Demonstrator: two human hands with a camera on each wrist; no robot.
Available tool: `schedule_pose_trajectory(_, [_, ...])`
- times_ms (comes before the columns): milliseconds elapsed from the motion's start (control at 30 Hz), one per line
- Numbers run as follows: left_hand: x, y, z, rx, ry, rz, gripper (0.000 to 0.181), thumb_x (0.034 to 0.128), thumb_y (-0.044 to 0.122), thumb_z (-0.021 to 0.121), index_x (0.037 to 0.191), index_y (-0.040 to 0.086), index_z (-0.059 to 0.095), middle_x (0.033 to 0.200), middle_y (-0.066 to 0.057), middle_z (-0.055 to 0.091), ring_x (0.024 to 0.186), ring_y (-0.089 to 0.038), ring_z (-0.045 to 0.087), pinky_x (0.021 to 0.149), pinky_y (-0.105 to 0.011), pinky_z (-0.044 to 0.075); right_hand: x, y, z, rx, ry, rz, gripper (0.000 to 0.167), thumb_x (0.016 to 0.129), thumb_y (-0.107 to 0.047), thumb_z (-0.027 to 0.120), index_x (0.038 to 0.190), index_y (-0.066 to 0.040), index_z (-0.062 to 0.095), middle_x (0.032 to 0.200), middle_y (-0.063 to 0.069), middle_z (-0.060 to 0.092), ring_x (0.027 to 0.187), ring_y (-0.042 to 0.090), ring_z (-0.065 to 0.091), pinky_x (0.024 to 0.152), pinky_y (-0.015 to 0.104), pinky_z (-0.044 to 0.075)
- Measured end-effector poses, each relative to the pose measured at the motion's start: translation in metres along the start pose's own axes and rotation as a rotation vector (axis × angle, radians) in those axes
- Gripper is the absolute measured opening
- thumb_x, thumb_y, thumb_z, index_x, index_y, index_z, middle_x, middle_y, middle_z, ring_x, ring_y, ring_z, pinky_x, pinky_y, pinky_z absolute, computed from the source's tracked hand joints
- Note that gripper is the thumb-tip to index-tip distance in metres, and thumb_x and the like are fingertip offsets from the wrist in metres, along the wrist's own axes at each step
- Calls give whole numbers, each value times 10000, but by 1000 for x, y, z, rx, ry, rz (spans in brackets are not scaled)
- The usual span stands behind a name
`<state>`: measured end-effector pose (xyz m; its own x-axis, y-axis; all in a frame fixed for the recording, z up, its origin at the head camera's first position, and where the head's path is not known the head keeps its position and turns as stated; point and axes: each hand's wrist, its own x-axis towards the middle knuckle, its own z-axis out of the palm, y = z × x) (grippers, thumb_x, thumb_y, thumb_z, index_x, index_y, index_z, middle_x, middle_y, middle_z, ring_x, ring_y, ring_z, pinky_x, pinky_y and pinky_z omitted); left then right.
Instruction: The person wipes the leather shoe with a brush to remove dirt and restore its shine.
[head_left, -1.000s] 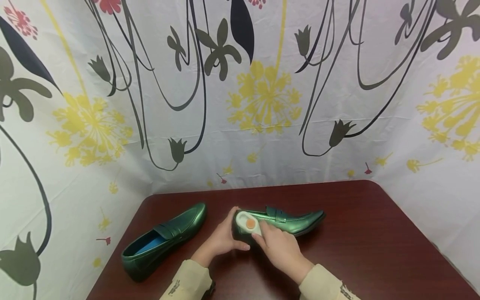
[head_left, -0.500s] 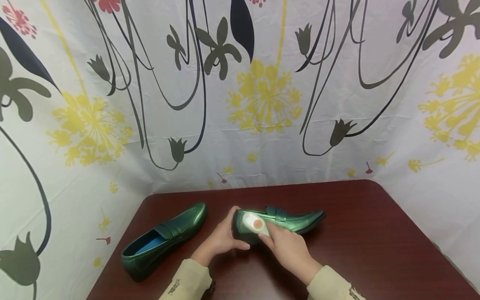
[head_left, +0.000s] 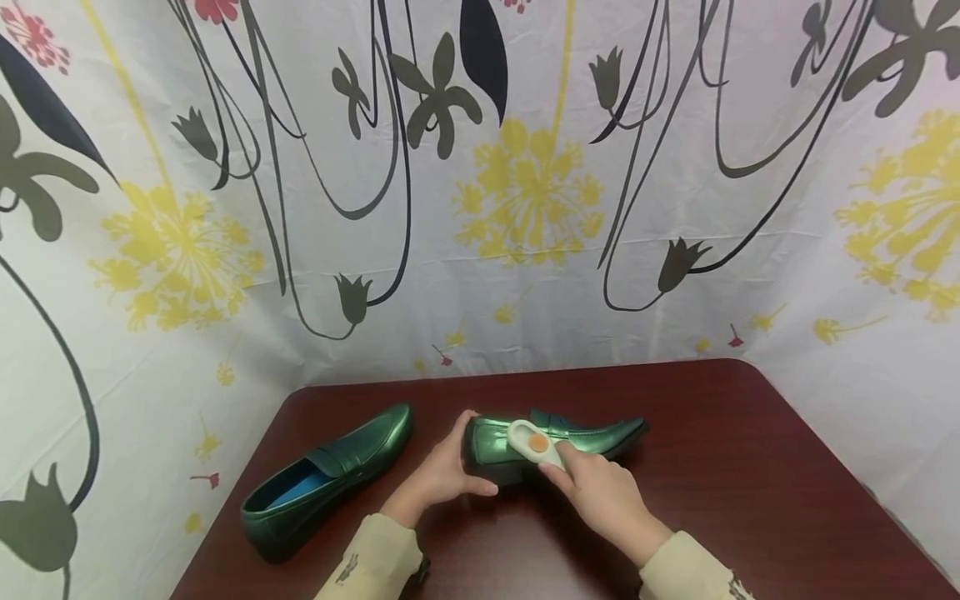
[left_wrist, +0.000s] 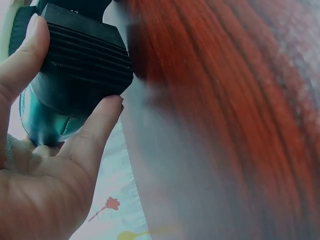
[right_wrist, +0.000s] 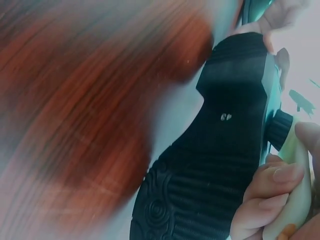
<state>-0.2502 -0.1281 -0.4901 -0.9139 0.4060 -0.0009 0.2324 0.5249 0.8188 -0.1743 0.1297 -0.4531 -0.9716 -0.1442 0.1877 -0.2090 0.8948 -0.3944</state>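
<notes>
A metallic green loafer (head_left: 489,442) is tilted on its side over the table, toe to the right. My left hand (head_left: 442,475) grips its heel end; in the left wrist view thumb and fingers span the black ridged heel (left_wrist: 85,70). My right hand (head_left: 606,496) holds a pale shoe brush (head_left: 522,435) with an orange dot, laid against the loafer's side near the middle. Dark bristles (right_wrist: 280,127) meet the upper in the right wrist view, beside the black sole (right_wrist: 232,107). My right fingers (right_wrist: 270,182) curl round the brush handle.
A second green loafer (head_left: 360,454) with a blue insole stands upright at the left of the dark red wooden table (head_left: 705,450). White fabric (head_left: 450,208) printed with flowers hangs behind the table and at both sides.
The brush has slid in my right hand along the loafer's side, from the heel end rightward to about the middle. My left hand and the loafer stay in nearly the same place.
</notes>
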Motion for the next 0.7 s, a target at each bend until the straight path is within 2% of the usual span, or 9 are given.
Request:
schedule_pose_trajectory(267, [1,-3,0,-20,-13,-3,1138,664,294,964,1541,249,240,1352,-39,557,1145,-225,575,992,-473,487,-6,15,-11,12,-29,42,273,989,-491,596,960,-223,551,633,-51,478,524,153,441,477,333,323])
schedule_pose_trajectory(400, [1,-3,-1,-30,-18,3,1130,665,284,964,1538,256,246,1335,-39,565,1128,-227,582,986,-475,488,-9,21,-15,3,-23,49,278,991,-493,593,954,-221,548,646,-48,486,533,160,447,481,338,327])
schedule_pose_trajectory(700, [2,-2,-1,-5,-14,5,1102,667,301,962,1521,265,266,1317,-23,571,1137,-231,572,1001,-510,478,-14,36,-23,-4,-13,74,327,990,-540,567,1041,-218,591,688,-44,539,566,158,478,478,338,343])
